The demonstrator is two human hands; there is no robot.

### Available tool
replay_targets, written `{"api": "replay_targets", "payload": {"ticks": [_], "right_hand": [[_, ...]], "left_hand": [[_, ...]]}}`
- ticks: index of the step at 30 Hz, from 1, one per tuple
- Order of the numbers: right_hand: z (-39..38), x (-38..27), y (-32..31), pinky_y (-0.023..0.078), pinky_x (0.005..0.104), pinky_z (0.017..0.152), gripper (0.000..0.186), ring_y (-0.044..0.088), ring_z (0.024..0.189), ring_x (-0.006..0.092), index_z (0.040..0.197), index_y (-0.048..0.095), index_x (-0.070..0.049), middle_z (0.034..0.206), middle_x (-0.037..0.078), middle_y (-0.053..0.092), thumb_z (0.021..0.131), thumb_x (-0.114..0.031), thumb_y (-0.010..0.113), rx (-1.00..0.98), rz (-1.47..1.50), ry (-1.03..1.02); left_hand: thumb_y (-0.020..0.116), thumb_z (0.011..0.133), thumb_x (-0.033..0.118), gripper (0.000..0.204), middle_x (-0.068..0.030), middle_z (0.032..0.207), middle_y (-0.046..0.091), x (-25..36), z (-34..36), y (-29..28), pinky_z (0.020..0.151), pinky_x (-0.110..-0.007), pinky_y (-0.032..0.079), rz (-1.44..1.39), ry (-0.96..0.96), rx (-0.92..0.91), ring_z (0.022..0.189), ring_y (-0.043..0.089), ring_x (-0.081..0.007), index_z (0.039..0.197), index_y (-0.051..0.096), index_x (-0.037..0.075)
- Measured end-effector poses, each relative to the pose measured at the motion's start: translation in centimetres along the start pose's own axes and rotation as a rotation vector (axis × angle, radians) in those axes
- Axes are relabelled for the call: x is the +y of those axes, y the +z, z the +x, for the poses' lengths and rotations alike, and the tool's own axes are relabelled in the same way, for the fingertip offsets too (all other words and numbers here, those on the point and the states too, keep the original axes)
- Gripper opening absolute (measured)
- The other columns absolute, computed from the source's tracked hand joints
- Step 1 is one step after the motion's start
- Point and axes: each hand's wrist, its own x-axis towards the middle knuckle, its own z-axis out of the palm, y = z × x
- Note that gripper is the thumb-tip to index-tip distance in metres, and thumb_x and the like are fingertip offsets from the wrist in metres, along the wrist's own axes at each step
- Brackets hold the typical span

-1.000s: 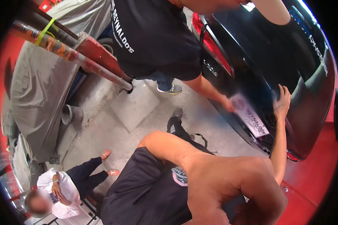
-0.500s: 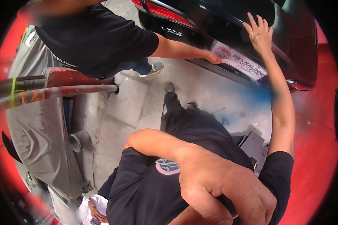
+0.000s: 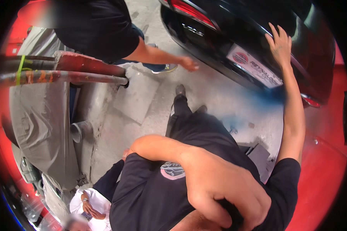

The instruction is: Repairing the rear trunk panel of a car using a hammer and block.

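Fingers (image 3: 282, 34) spread, right hand (image 3: 280, 47) touches black car (image 3: 250, 23) near its lettered plate (image 3: 254, 66); left hand (image 3: 227, 181) curled, grip unclear.

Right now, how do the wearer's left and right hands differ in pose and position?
Fingers: the left hand is curled, while the right hand has its fingers extended and slightly apart.
Place: the left hand is bent back in front of the dark shirt; the right hand reaches out and appears to rest on the black car.
Apparent size: the left hand looks much larger than the right hand.
Both are bare.
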Motion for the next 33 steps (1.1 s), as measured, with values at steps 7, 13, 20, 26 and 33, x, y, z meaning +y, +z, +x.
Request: {"api": "replay_targets", "payload": {"ticks": [7, 13, 20, 26, 33], "right_hand": [[-1.0, -1.8, -1.3, 0.026, 0.0599, 0.12, 0.053, 0.038, 0.146, 0.0385, 0.157, 0.044, -0.033, 0.158, 0.014, 0.043, 0.107, -0.05, 0.046, -0.036, -0.083, 0.097], [-0.4, -2.2, -1.0, 0.026, 0.0578, 0.119, 0.053, 0.039, 0.145, 0.037, 0.157, 0.044, -0.032, 0.159, 0.012, 0.044, 0.108, -0.049, 0.042, -0.073, -0.136, 0.145], [-1.2, -6.1, 2.4, 0.032, 0.0676, 0.111, 0.055, 0.035, 0.145, 0.0441, 0.154, 0.049, -0.028, 0.159, 0.016, 0.042, 0.106, -0.055, 0.045, 0.016, -0.194, 0.509], [1.2, -9.0, 5.4, 0.028, 0.0718, 0.112, 0.057, 0.029, 0.145, 0.0539, 0.152, 0.051, -0.029, 0.158, 0.028, 0.036, 0.106, -0.06, 0.041, 0.18, -0.153, 0.764], [5.3, -10.9, 7.0, 0.029, 0.0726, 0.109, 0.05, 0.035, 0.138, 0.0556, 0.145, 0.06, -0.026, 0.15, 0.036, 0.039, 0.107, -0.053, 0.043, 0.428, -0.264, 0.727]], "left_hand": [[0.06, 0.102, 0.008, 0.022, -0.0251, 0.101, 0.071, 7.6, -4.7, -0.4, 0.062, -0.044, 0.055, 0.5, 0.245, 0.234, 0.076, 0.07, -0.0397, 0.123, 0.062, 0.002], [0.072, 0.098, 0.038, 0.037, -0.0193, 0.07, 0.066, 13.4, -1.1, 0.1, 0.062, -0.035, 0.056, 0.799, 0.707, 0.547, 0.055, 0.063, -0.0227, 0.106, 0.075, 0.002], [0.063, 0.097, 0.012, 0.03, -0.0246, 0.112, 0.07, 27.1, -7.5, -7.5, 0.073, -0.045, 0.057, 0.628, -0.265, 0.097, 0.09, 0.069, -0.041, 0.123, 0.067, -0.002], [0.063, 0.098, 0.011, 0.035, -0.0132, 0.112, 0.072, 27.7, -10.8, -27.6, 0.092, -0.039, 0.054, 0.999, -0.42, 0.32, 0.101, 0.07, -0.0276, 0.131, 0.065, 0.001], [0.057, 0.094, 0.006, 0.023, -0.0108, 0.093, 0.073, 28.3, -25.9, -60.6, 0.068, -0.033, 0.059, 0.805, -0.552, 1.381, 0.078, 0.072, -0.0188, 0.113, 0.068, -0.002]]}}
